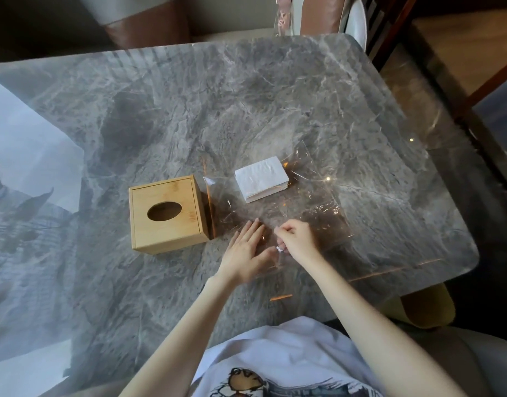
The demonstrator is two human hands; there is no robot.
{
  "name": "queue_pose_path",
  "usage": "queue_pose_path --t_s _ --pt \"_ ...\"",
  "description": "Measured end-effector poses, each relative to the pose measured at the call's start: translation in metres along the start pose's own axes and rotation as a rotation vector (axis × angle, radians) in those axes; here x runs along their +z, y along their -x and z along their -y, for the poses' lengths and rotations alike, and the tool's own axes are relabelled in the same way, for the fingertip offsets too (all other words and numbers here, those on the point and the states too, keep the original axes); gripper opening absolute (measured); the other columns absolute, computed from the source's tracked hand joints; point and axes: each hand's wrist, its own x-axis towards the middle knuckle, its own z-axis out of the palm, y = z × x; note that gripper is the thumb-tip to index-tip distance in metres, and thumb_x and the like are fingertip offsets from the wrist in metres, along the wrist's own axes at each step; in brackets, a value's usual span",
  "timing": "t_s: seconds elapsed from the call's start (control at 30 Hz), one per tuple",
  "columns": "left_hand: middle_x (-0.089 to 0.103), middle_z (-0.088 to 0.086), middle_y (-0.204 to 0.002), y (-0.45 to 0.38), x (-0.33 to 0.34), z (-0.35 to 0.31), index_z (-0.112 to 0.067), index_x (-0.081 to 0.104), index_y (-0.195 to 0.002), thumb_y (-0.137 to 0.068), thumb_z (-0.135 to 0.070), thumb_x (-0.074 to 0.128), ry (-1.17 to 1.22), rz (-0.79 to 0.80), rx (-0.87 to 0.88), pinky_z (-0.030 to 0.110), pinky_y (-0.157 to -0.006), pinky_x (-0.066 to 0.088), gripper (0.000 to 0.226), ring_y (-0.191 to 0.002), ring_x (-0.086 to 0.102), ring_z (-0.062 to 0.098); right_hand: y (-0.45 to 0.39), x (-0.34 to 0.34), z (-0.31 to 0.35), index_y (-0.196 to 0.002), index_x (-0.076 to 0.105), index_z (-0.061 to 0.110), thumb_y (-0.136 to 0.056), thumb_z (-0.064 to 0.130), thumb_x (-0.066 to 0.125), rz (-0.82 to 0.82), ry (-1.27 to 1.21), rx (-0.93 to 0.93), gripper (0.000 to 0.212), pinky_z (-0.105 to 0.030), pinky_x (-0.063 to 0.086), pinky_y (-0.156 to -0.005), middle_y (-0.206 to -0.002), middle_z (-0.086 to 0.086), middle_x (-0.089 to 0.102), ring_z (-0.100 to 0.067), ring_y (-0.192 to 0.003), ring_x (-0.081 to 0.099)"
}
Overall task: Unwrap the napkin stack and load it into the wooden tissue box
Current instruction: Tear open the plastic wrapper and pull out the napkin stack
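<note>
Marble table (189,110) — wooden tissue box (168,213) beside napkin stack (261,179).

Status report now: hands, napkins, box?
Left hand flat on clear wrap; right hand pinching its near edge. Napkin stack bare on wrap. Wooden box closed, left of stack.

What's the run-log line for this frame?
stack: napkin stack unwrapped, on clear wrap | box: wooden tissue box closed, unloaded | left hand flat on wrap | right hand pinching wrap
</note>
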Motion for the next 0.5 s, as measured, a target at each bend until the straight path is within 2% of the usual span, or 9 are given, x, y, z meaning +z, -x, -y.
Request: queue_pose_path --t_s 0.1,0.27,0.5 --pt "0.000 -0.004 -0.158 -0.001 0.003 -0.001 -0.022 0.015 -0.146 -0.094 -0.049 0.031 0.051 0.022 -0.033 0.032 -0.115 -0.007 0.061 -0.144 -0.007 0.009 0.016 -0.015 0.002 -0.062 0.052 0.010 -0.084 0.002 0.054 -0.001 -0.152 0.034 0.024 -0.016 0.042 -0.041 -0.054 -0.008 0.052 -0.001 -0.034 0.046" --pt "-0.002 -0.007 -0.158 -0.003 0.001 -0.001 -0.026 0.016 -0.145 -0.096 -0.046 0.024 0.077 0.064 -0.061 0.034 -0.117 -0.007 0.054 -0.144 -0.009 0.008 0.044 -0.032 -0.013 -0.069 0.055 0.006 -0.087 0.006 0.053 -0.032 -0.215 0.056 0.018 -0.016 0.042 -0.044 -0.058 -0.006 0.056 -0.009 -0.046 0.051" --pt "0.000 -0.006 -0.158 -0.005 0.005 -0.005 -0.027 0.018 -0.145 -0.095 -0.046 0.027 -0.009 0.007 -0.080 0.036 -0.118 -0.002 0.054 -0.145 -0.006 0.010 0.062 -0.037 -0.040 -0.070 0.057 0.006 -0.085 0.006 0.057 -0.042 -0.206 0.066 0.016 -0.014 0.040 -0.044 -0.059 -0.006 0.057 0.001 -0.040 0.050"
